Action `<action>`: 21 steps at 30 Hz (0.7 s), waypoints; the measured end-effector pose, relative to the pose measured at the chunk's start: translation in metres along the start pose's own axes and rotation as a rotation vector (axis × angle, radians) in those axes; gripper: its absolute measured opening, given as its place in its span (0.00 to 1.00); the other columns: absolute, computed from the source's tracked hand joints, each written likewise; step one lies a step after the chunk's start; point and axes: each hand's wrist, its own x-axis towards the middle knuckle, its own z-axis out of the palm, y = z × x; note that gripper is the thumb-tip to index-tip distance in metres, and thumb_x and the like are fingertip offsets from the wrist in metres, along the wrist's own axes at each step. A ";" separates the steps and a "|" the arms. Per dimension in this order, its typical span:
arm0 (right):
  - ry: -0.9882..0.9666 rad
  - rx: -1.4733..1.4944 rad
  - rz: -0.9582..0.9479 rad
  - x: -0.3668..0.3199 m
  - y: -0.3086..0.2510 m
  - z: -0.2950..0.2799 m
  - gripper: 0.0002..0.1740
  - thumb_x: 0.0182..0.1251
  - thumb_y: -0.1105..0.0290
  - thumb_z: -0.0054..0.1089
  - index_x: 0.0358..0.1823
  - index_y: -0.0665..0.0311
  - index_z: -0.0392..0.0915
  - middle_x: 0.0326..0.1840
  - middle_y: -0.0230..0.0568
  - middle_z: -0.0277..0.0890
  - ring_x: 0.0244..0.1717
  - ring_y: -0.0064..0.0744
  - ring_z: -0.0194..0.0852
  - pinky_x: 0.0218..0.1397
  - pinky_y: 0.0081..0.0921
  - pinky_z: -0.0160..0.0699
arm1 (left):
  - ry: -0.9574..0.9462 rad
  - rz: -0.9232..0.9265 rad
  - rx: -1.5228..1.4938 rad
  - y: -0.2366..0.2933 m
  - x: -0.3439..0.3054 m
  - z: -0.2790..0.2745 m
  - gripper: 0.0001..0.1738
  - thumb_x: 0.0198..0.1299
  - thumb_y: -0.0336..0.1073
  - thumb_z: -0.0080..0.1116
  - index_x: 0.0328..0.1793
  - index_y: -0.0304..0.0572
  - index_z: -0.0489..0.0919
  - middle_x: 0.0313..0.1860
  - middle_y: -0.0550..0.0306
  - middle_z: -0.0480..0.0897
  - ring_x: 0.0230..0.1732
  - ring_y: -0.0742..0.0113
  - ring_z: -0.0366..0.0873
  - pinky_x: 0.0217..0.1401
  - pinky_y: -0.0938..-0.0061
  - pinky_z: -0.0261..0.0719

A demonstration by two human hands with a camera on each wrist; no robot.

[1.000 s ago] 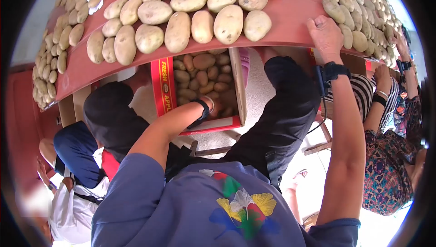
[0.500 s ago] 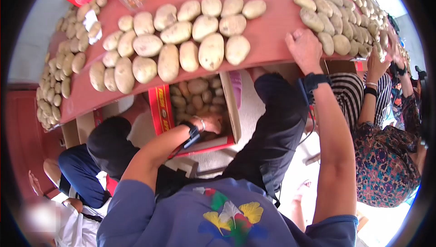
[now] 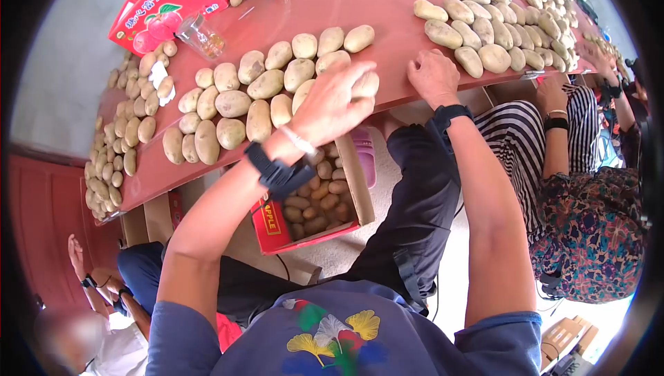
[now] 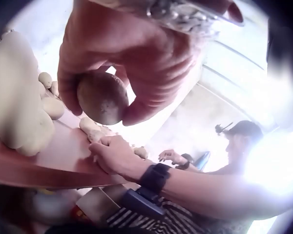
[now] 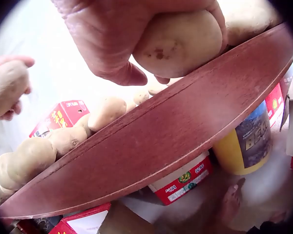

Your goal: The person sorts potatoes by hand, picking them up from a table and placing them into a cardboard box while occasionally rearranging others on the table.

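Observation:
My left hand (image 3: 321, 109) is over the front of the red table (image 3: 398, 44), holding a potato (image 4: 103, 97) between thumb and fingers. Under it run rows of potatoes (image 3: 232, 104) laid side by side. At the table's front edge my right hand (image 3: 434, 77) has its fingers curled round another potato (image 5: 180, 46), which the head view hides. Just right of that hand lies a second block of potatoes (image 3: 494, 56). Below the table edge, between my legs, stands an open carton (image 3: 363, 193) with many potatoes inside, partly covered by my left forearm.
A red apple carton (image 3: 166, 13) and a glass (image 3: 200, 35) stand at the table's back left. More potatoes (image 3: 131, 116) line the left end. People sit close on both sides, one in a patterned top (image 3: 588, 237). A yellow bucket (image 5: 234, 151) is under the table.
My left hand has risen out of the carton to above the table rows, now with a potato in it. My right hand stays by the table edge. The head view has shifted, showing more tabletop.

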 end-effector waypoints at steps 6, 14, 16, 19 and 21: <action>0.018 0.043 0.002 0.000 0.001 0.001 0.15 0.56 0.57 0.56 0.32 0.61 0.81 0.39 0.43 0.77 0.43 0.46 0.78 0.45 0.42 0.78 | 0.036 -0.043 0.422 -0.029 0.061 0.038 0.31 0.54 0.36 0.60 0.66 0.49 0.66 0.59 0.44 0.69 0.58 0.45 0.69 0.60 0.60 0.69; 0.130 0.018 -0.045 -0.001 0.003 0.004 0.16 0.54 0.55 0.57 0.31 0.59 0.82 0.37 0.43 0.77 0.42 0.48 0.78 0.42 0.43 0.79 | -0.016 -0.161 0.831 -0.080 0.070 0.078 0.34 0.57 0.36 0.56 0.71 0.64 0.60 0.74 0.46 0.52 0.64 0.45 0.67 0.65 0.47 0.63; 0.237 -0.018 -0.102 0.001 0.012 0.025 0.16 0.54 0.53 0.56 0.31 0.58 0.82 0.36 0.44 0.78 0.41 0.49 0.78 0.43 0.44 0.79 | -0.024 -0.142 0.838 -0.075 0.070 0.071 0.32 0.57 0.36 0.55 0.70 0.62 0.62 0.72 0.47 0.57 0.61 0.45 0.71 0.62 0.47 0.66; 0.166 -0.040 -0.104 0.004 0.014 0.022 0.19 0.56 0.52 0.51 0.33 0.58 0.82 0.38 0.46 0.79 0.42 0.51 0.78 0.45 0.45 0.78 | 0.170 0.099 0.559 -0.050 0.056 0.049 0.26 0.54 0.36 0.53 0.62 0.48 0.68 0.62 0.43 0.66 0.59 0.45 0.69 0.60 0.53 0.66; 0.100 -0.060 -0.105 0.001 0.011 0.014 0.20 0.57 0.50 0.50 0.34 0.58 0.81 0.40 0.47 0.80 0.43 0.51 0.78 0.47 0.45 0.77 | 0.187 0.185 0.339 -0.039 0.039 0.035 0.23 0.55 0.37 0.54 0.58 0.45 0.71 0.57 0.44 0.71 0.56 0.47 0.70 0.58 0.58 0.68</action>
